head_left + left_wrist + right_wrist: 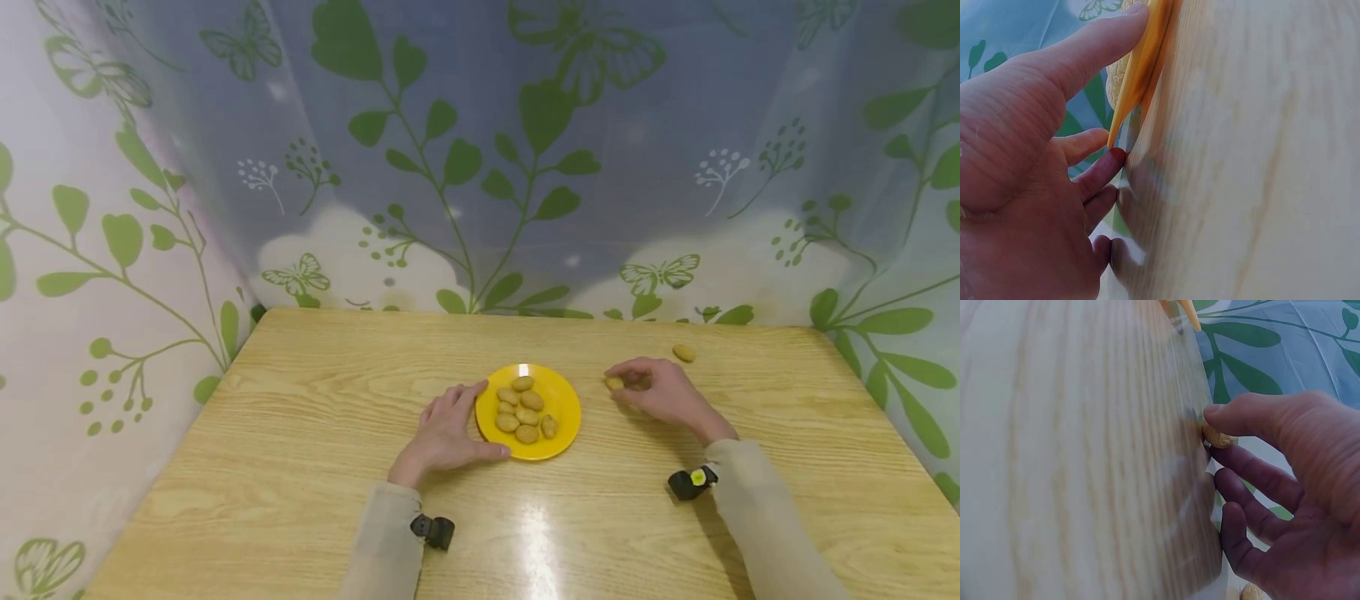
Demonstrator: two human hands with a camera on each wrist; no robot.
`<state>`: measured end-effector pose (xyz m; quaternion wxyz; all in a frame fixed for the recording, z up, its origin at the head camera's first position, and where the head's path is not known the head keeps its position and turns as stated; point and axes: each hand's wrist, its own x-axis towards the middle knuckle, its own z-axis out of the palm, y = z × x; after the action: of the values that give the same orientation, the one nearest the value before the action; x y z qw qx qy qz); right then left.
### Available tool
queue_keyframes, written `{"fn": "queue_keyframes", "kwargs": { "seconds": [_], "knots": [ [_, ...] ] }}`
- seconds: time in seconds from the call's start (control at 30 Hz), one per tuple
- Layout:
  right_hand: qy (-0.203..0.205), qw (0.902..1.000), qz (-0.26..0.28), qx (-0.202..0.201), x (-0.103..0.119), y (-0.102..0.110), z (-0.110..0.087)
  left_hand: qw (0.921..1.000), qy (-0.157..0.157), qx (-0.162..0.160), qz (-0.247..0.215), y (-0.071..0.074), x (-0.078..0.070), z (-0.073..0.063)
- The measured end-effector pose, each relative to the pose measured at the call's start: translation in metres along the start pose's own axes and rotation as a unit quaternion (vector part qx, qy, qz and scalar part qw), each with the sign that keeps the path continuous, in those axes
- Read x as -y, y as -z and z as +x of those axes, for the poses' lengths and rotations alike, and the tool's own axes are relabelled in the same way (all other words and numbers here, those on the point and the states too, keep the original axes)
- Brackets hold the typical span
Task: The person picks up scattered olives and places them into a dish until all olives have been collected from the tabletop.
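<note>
A round yellow plate (566, 429) sits near the middle of the table with several unshelled peanuts (528, 416) on it. My left hand (448, 432) holds the plate's left edge, thumb at the near rim and index finger at the far-left rim. In the left wrist view the thumb (1094, 47) lies across the rim, the other fingertips close to the tabletop. To the right of the plate, my right hand (663, 392) pinches one peanut (1217, 436) between thumb and index finger, right at the table surface. Its remaining fingers are bent below.
Another peanut (684, 353) lies farther back, beyond my right hand. The wooden table (300, 400) meets a leaf-and-butterfly patterned curtain (480, 167) along its back edge. Patterned cloth also hangs at the left and right sides.
</note>
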<state>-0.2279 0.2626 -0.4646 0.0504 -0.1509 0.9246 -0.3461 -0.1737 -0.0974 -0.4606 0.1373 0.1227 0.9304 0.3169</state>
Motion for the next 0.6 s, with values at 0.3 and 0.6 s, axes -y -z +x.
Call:
{"fn": "queue_keyframes", "kwargs": {
  "seconds": [0.3,0.6],
  "knots": [
    [-0.01,0.9999,0.002,-0.001,-0.0026,0.0006,-0.001,0.9999,-0.01,-0.001,-0.003,0.0009,0.0003,-0.0012],
    [-0.019,0.9996,0.016,-0.014,-0.0035,0.0007,-0.0032,1.0,-0.008,0.002,0.0,-0.0002,0.0026,0.0001]
  ]
}}
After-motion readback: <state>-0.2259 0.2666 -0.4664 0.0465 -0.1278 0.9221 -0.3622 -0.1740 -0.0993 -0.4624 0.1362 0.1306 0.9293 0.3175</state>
